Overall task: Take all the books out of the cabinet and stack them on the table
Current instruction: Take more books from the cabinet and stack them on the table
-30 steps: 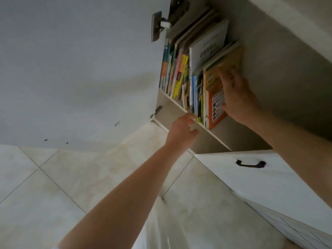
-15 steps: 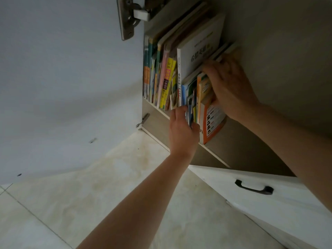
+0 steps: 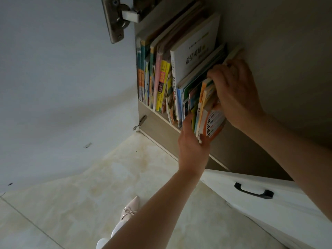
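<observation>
Several books [image 3: 161, 81] stand upright in a row on a shelf of the open cabinet [image 3: 161, 126]; a tall white book [image 3: 195, 51] leans in the middle. My left hand [image 3: 193, 142] grips the lower front edges of a bunch of thin colourful books [image 3: 195, 105] at the row's right end. My right hand [image 3: 233, 92] curls over the top of the same bunch, fingers hooked behind the books, beside an orange-and-white book [image 3: 212, 123] that tilts outward. The table is not in view.
The open white cabinet door [image 3: 62, 78] with its metal hinge [image 3: 116, 18] fills the left. A white drawer front with a black handle [image 3: 254, 192] sits below right. Pale floor tiles [image 3: 89, 194] and my shoe [image 3: 130, 209] lie beneath.
My left hand rose from below the shelf and took hold of the books' lower edges. My right hand shifted up onto the top of the bunch. The bunch now tilts outward.
</observation>
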